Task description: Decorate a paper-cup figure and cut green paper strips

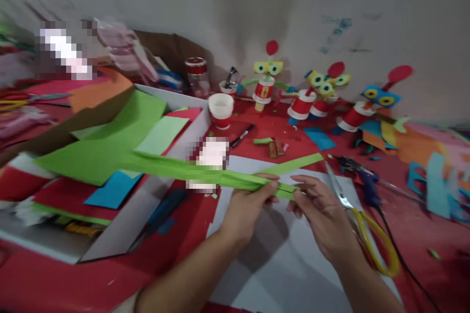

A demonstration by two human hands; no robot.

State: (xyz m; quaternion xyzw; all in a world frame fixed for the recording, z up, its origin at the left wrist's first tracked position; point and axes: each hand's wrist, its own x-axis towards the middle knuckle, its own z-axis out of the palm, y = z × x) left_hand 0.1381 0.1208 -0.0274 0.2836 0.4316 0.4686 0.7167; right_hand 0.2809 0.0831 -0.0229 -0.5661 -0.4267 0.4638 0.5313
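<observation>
Both of my hands are on a long strip of green paper (183,169) that stretches leftward toward the box. My left hand (244,212) pinches it a little short of its right end, with the fingers closed around it. At that right end, the thumb and fingers of my right hand (325,217) close on the paper tip. Another green paper strip (299,163) lies slantwise just behind my hands. White paper (271,274) spreads on the table beneath them. Scissors with yellow handles (370,239) lie to the right of my right hand.
At left stands a white box (135,225) holding coloured paper sheets. A glue gun (368,187) with a cord rests at right. Behind are a paper cup (221,110), a black pen (242,135) and several cup figures (263,90) along the wall. Paper scraps (436,190) lie far right.
</observation>
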